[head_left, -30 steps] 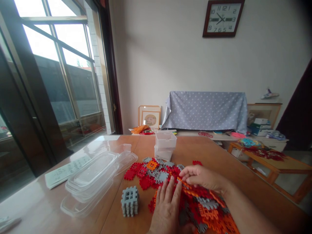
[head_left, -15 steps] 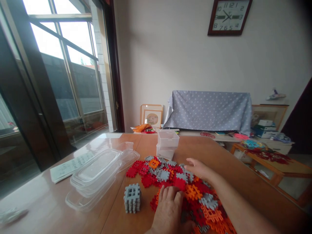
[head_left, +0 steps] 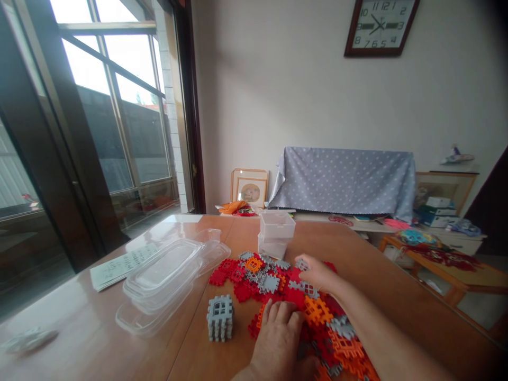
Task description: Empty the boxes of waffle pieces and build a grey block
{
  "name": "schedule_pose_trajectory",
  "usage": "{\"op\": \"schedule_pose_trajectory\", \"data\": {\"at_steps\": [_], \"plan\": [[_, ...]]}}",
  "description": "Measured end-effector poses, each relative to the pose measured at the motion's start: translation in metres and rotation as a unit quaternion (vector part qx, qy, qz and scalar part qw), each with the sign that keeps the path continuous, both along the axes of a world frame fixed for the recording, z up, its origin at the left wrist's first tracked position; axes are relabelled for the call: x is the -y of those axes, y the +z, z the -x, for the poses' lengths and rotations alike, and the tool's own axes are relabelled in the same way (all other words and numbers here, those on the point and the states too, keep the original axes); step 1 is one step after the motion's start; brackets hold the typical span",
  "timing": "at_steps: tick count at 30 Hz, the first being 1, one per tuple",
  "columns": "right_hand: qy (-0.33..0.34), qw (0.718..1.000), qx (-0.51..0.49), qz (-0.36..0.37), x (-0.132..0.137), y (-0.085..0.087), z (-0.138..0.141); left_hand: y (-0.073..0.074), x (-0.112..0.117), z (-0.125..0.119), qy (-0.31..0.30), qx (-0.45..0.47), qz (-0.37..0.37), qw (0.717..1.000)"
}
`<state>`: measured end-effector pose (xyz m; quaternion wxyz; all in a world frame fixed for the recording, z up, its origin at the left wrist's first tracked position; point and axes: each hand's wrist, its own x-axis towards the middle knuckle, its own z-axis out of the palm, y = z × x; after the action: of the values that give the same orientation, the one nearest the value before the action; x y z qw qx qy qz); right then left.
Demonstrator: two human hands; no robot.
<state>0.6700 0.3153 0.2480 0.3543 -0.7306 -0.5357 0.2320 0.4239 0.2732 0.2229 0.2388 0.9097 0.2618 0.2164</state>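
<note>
A loose heap of red, orange and grey notched plastic building tiles (head_left: 293,295) lies on the brown table. On its near side rests my left hand (head_left: 280,330), palm down, fingers extended over the tiles and slightly apart; what is under the palm is hidden. My right hand (head_left: 319,275) reaches across to the far side of the heap. Between its fingertips it pinches a grey window tile (head_left: 302,264). Left of the heap stands a neat stack of grey window tiles (head_left: 220,317), set apart from both hands.
Clear plastic lids (head_left: 162,270) overlap on the table's left, beside a paper sheet with writing (head_left: 123,266). Two translucent boxes (head_left: 277,226) are stacked behind the heap. A small plastic packet (head_left: 29,338) lies at the left edge. A low wooden stool (head_left: 448,272) stands to the right.
My right hand has closed on a grey window tile at the heap's far side. My left hand stays on the near tiles. The whole view has shifted slightly.
</note>
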Motion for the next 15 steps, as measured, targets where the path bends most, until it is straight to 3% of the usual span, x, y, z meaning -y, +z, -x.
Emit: {"op": "schedule_pose_trajectory", "data": {"at_steps": [8,15], "plan": [[0.052,0.998,-0.026,-0.03,0.029,0.033,0.025,0.005,0.005,0.001,-0.007,0.017,-0.019,1.0],[0.06,0.994,0.016,-0.094,0.055,0.044,0.048,0.019,0.013,0.01,-0.007,0.034,-0.033,0.999]]}}
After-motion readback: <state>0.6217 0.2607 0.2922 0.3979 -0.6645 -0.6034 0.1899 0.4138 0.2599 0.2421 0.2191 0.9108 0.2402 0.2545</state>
